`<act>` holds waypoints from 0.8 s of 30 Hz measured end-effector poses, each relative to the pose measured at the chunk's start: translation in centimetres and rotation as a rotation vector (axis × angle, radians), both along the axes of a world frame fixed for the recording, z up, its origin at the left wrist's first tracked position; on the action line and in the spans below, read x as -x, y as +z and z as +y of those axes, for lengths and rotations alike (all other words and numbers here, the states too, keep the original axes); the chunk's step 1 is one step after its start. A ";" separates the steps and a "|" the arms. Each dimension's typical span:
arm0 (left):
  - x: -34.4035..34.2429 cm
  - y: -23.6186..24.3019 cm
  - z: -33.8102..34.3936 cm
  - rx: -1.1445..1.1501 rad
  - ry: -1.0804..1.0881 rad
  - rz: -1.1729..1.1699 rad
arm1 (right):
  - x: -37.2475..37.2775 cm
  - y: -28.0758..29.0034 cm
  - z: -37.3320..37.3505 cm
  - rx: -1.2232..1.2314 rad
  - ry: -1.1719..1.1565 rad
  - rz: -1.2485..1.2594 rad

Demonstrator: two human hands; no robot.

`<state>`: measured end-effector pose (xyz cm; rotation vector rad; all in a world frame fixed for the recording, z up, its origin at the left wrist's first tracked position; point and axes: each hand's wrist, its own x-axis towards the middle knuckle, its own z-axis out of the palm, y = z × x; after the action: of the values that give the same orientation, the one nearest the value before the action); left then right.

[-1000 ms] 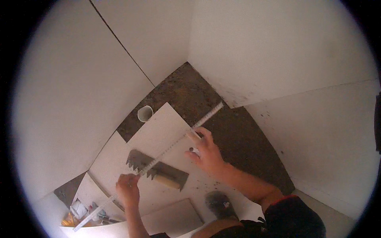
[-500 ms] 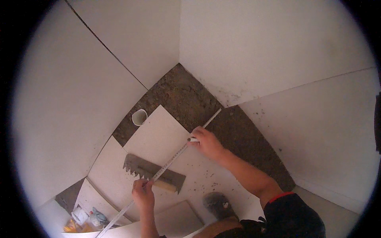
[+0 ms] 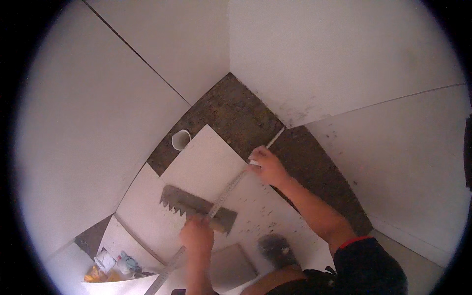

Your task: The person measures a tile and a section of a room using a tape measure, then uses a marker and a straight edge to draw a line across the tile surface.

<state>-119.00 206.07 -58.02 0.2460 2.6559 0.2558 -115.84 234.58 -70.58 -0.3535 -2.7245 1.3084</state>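
Note:
A measuring tape (image 3: pixel 230 187) stretches diagonally over light floor tiles (image 3: pixel 201 157), its far end touching the wall's foot beyond a strip of bare mortar. My left hand (image 3: pixel 197 237) is closed around the tape, just over the handle of a notched trowel (image 3: pixel 183 199) lying on the tiles. Near the tile edge, my right hand (image 3: pixel 268 168) is closed on the tape, with a short white pen-like stick (image 3: pixel 254 162) between its fingers. The hand partly covers the stick. The tape's case is not visible.
A white pipe (image 3: pixel 181 140) sticks up from the rough mortar bed (image 3: pixel 231 110) by the left wall. My shoe (image 3: pixel 277 250) stands among dark crumbs. Several bags and small items (image 3: pixel 125 265) lie at lower left. Large wall panels (image 3: pixel 314 54) meet in the corner.
My left hand has slid up and right along the tape, nearer the trowel. My right hand has moved slightly up and right. The tape's far end now reaches the wall; the view shifted a little.

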 end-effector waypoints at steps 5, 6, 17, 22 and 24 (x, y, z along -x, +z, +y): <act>-0.3 -0.4 0.5 0.060 -0.019 0.027 | 0.5 0.5 3.5 0.011 -0.004 -0.054; -0.3 -0.4 0.5 0.058 -0.017 0.038 | 0.6 0.6 3.9 -0.006 0.022 -0.060; -0.5 -1.1 0.3 0.070 0.009 0.044 | 0.9 -0.3 5.2 -0.056 0.059 -0.087; -0.9 -1.7 0.0 -0.021 0.024 0.094 | 0.7 -0.4 4.8 -0.090 0.021 -0.095; -0.8 -1.5 0.3 -0.010 0.044 0.074 | 0.6 -0.6 5.0 -0.096 0.003 -0.075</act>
<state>-118.22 206.35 -59.53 0.2045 2.7363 0.2799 -116.39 239.56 -71.14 -0.3983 -2.8380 1.1830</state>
